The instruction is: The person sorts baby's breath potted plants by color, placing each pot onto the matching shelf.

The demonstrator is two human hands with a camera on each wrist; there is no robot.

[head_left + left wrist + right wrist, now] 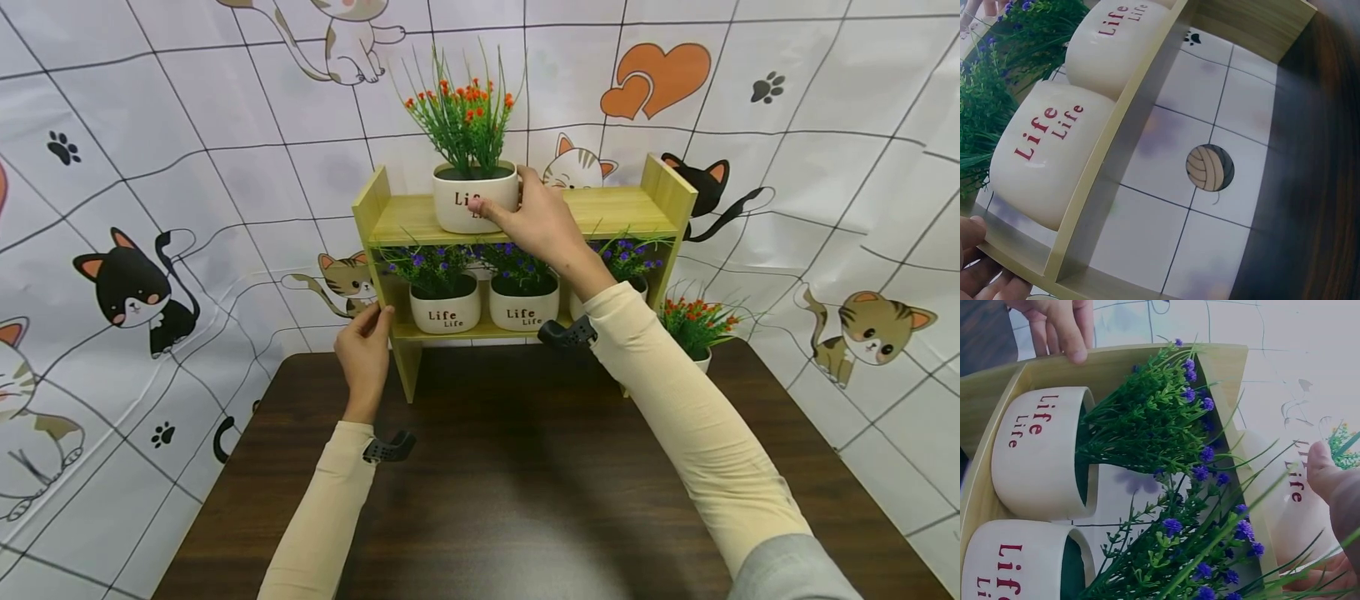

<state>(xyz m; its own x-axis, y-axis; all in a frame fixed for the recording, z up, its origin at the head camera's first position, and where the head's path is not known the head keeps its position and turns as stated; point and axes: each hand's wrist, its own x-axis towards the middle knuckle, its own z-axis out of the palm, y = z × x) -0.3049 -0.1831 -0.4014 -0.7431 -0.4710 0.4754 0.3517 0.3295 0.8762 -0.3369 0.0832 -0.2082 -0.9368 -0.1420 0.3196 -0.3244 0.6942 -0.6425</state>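
In the head view my right hand [542, 218] grips a white flowerpot with orange flowers [450, 204] by its right side. The thumb lies across the "Life" lettering and the fingers go behind. This pot stands on the top board of a small wooden shelf [615, 210]. My left hand [364, 346] pinches the front edge of the shelf's left side panel, the thumb on the near face in the right wrist view. On the lower board sit white pots with purple flowers, a left one [444, 307], a middle one [525, 304] and a right one, partly hidden by my right forearm.
Another pot with orange flowers [697, 325] stands on the dark wooden table [480, 483], right of the shelf and partly behind my right sleeve. Close behind the shelf hangs a white wall sheet [247, 175] printed with cats and a grid.
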